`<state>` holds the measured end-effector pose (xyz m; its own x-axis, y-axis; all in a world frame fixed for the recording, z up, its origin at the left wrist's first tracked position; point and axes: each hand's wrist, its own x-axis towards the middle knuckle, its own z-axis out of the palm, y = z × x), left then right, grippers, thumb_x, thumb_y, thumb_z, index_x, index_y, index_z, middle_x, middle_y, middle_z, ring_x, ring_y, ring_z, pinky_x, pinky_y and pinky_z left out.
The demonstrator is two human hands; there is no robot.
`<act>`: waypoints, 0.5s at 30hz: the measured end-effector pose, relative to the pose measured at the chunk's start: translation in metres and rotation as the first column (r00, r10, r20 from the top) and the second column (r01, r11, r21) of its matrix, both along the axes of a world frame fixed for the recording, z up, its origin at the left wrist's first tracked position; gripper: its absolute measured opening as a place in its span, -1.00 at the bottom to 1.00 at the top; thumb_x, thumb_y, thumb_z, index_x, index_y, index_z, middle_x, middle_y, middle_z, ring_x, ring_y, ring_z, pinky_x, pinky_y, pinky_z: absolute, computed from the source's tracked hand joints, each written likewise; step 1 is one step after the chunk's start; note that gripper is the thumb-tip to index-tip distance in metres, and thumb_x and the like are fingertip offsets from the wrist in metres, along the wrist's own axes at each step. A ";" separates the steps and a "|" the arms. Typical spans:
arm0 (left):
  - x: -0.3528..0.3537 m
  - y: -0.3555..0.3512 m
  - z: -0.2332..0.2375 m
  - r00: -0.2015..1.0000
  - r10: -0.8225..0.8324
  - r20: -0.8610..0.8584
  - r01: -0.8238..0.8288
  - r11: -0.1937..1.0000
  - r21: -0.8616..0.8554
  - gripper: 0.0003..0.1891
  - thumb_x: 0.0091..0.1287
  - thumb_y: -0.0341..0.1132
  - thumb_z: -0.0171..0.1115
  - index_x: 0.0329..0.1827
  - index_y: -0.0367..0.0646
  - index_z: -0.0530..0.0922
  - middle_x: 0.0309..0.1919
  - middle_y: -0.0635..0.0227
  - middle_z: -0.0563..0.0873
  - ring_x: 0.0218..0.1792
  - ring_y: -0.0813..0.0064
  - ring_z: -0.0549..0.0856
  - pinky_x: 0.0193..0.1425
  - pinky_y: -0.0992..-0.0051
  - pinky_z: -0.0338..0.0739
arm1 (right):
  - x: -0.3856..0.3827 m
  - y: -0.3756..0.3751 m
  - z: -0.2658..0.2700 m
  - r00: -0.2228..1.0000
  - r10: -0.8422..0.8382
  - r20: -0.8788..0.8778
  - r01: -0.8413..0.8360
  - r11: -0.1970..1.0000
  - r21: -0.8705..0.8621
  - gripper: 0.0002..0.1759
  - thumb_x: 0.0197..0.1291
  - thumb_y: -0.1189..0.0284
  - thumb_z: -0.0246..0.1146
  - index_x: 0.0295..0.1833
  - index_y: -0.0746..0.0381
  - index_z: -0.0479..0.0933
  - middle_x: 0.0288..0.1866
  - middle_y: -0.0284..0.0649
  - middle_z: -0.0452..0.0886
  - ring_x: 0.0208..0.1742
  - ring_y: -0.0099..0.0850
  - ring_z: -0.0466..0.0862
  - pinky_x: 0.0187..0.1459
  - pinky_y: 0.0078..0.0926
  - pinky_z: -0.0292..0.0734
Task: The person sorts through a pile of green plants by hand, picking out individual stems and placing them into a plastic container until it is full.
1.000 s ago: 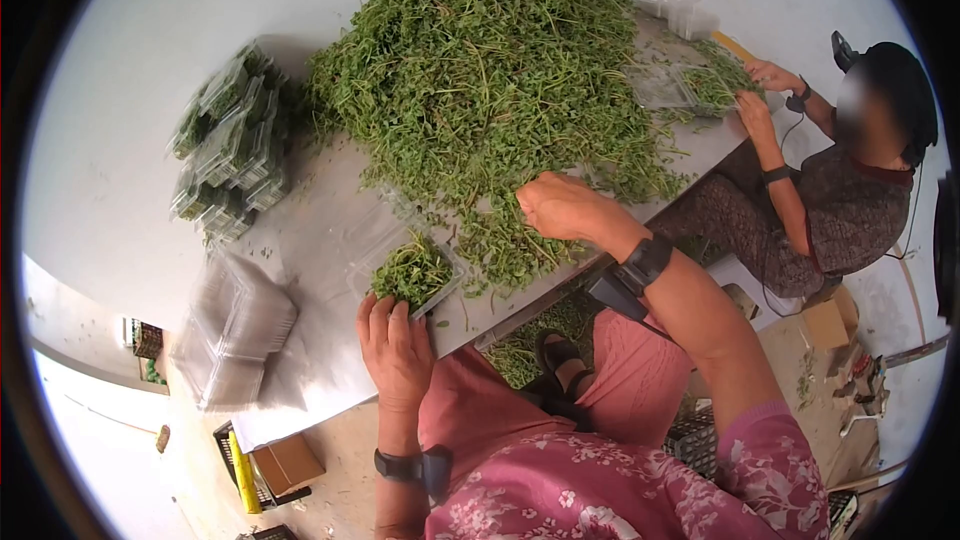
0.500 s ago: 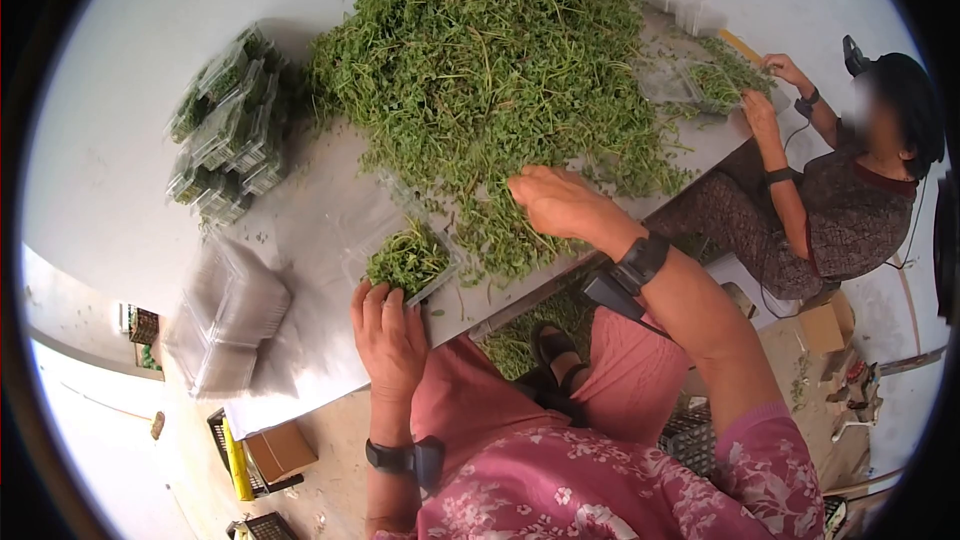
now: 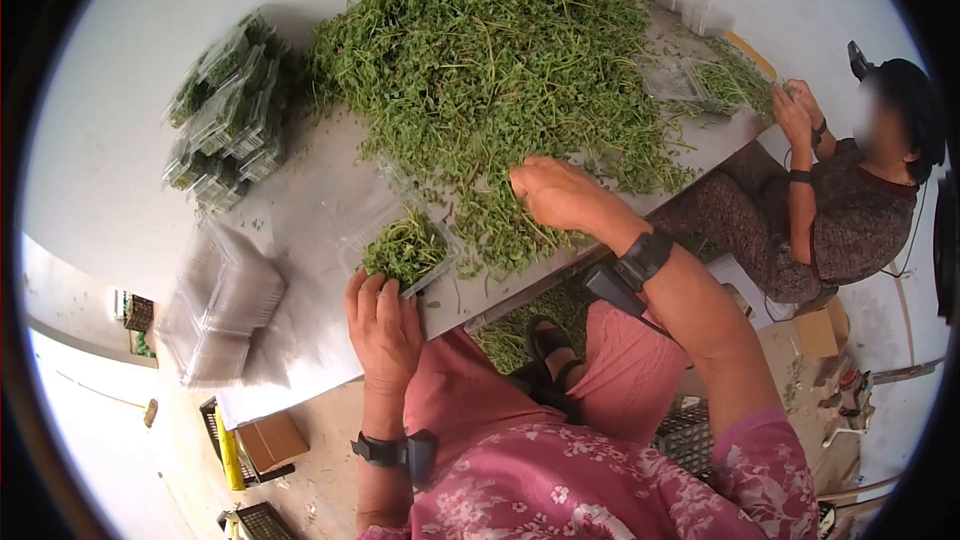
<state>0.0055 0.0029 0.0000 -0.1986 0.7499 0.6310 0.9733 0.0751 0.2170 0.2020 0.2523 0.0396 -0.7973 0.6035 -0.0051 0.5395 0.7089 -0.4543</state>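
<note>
A clear plastic clamshell box [image 3: 432, 287] lies open on the table, its base filled with leafy green sprigs [image 3: 403, 247]. My left hand [image 3: 385, 332] grips the box's near left edge, fingertips against the greens. To its right, my right hand [image 3: 565, 198] is closed at the near edge of a big heap of greens [image 3: 490, 60]. Its fingers are curled down into loose sprigs; what is between the fingertips is mostly hidden. A thinner spread of sprigs [image 3: 500, 240] lies between the box and my right hand.
Filled clamshells [image 3: 225, 115] are stacked at the left, nearer me a nested stack of clear boxes [image 3: 222, 305]. A co-worker [image 3: 850, 190] sits at the right, hands together beside another open box [image 3: 700, 82]. Below are a cardboard box [image 3: 272, 440] and crates [image 3: 262, 522].
My hands stay at nearly the same places, with the view shifted slightly. The co-worker's hands have come together, away from their box of greens.
</note>
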 end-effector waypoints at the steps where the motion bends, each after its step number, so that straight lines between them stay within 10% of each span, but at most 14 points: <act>1: 0.000 0.000 0.000 1.000 0.001 0.002 -0.001 1.000 -0.002 -0.69 0.25 -0.51 0.34 0.07 -0.30 0.59 0.09 0.02 0.64 0.25 -0.18 0.55 0.33 0.02 0.49 | 0.000 0.001 -0.002 1.000 0.010 -0.014 -0.010 1.000 0.006 -0.87 0.21 0.65 0.19 -0.17 0.22 0.47 -0.09 -0.09 0.53 0.05 -0.01 0.57 0.03 -0.07 0.48; 15: 0.000 0.000 -0.001 1.000 -0.006 -0.002 0.006 1.000 0.014 -0.69 0.26 -0.52 0.34 0.07 -0.29 0.58 0.08 0.03 0.64 0.24 -0.17 0.55 0.32 0.02 0.49 | 0.001 0.011 -0.012 0.990 0.101 -0.100 -0.097 0.994 0.045 -0.87 0.25 0.59 0.27 -0.27 0.25 0.43 -0.25 -0.11 0.48 -0.09 -0.04 0.54 -0.07 -0.08 0.46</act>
